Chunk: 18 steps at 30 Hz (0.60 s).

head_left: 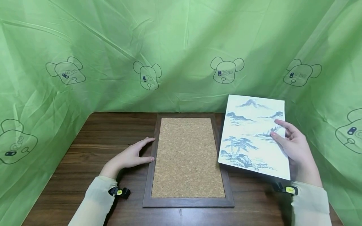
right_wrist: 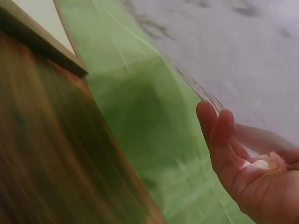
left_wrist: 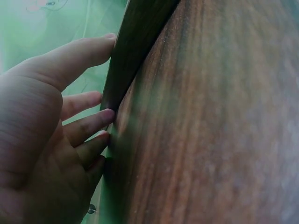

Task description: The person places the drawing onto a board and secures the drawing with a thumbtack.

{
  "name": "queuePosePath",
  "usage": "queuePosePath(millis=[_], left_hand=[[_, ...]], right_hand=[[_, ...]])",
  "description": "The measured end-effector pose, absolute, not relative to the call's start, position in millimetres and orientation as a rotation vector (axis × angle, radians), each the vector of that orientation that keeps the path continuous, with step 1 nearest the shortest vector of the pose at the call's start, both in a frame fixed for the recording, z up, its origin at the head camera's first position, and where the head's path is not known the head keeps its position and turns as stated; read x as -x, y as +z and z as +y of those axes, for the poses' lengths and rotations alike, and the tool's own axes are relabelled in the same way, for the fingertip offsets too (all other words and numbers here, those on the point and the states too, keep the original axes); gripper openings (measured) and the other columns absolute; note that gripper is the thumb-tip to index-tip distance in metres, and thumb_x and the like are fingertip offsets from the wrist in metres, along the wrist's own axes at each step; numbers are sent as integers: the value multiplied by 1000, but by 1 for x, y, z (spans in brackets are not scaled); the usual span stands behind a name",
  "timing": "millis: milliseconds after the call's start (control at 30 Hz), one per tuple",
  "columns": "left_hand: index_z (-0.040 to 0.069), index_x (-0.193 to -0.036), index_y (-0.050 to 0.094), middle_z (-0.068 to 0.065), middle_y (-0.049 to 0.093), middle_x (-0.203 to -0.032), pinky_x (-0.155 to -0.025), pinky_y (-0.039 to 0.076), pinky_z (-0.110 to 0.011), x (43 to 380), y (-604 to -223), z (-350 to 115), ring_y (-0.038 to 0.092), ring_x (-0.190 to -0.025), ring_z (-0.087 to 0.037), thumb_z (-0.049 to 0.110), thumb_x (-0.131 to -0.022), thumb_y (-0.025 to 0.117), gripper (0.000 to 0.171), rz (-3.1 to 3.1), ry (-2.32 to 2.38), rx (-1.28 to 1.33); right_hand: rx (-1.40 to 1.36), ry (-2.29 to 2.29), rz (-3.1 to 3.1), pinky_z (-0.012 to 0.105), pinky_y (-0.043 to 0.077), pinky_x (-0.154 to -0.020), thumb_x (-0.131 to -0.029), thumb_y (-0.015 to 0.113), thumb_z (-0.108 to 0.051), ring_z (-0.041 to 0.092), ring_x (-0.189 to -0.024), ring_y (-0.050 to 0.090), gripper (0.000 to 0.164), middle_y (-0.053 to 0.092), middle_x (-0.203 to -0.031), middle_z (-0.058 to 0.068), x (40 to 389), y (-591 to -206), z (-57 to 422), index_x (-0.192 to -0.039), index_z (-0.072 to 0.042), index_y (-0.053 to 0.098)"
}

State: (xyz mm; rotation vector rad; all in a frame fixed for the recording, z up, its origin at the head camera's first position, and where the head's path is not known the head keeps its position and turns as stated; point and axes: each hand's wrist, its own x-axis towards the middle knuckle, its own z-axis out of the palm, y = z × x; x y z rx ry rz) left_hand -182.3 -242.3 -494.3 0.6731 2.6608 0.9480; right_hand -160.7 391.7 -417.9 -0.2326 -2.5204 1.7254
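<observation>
A brown wooden picture frame (head_left: pixel 188 202) with a cork back panel (head_left: pixel 188 157) lies flat on the table. At its left side rail, my left hand (head_left: pixel 128 157) rests with thumb and fingers spread, their tips touching the frame's edge. The left wrist view shows these fingertips along the dark rail (left_wrist: pixel 133 44). My right hand (head_left: pixel 297 146) grips the right edge of a white picture panel (head_left: pixel 251 125) with a blue-grey ink landscape of mountains and pines. Held tilted above the table, the panel overlaps the frame's right rail in the head view.
The dark wood-grain table (head_left: pixel 93 138) extends on both sides of the frame. Green cloth (head_left: pixel 181 47) printed with bear-head outlines hangs behind the table and at both sides. A small black-and-yellow wrist device (head_left: pixel 120 192) sits at each sleeve cuff.
</observation>
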Motion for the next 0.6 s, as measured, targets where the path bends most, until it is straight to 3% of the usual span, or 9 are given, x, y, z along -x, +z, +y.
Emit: queuePosePath(millis=[200,300,600], left_hand=[[21,-172,38,-23,32,-175,-123,35,-68,182,-495,-242,34,-159,-46,56,-98,80,92,2654,952,-654],[22,-172,38,-23,32,-175,-123,35,-68,183,-495,-242,34,-160,-45,55,-98,80,92,2657,952,-648],[23,-172,37,-21,31,-176,-122,35,-69,181,-502,-238,33,-160,-45,57,-98,79,91,2629,963,-646]], right_hand=[[106,1914,-2451,33,62,-57,-106,75,-15,15,-74,78,60,74,-108,-8,167,-423,360,-162,-18,52],[53,1869,-2516,37,64,-58,-107,74,-19,18,-76,79,60,73,-109,-5,170,-427,340,-162,-15,50],[-114,1797,-2650,37,63,-62,-109,72,-17,21,-82,76,60,70,-123,23,172,-434,286,-163,-13,49]])
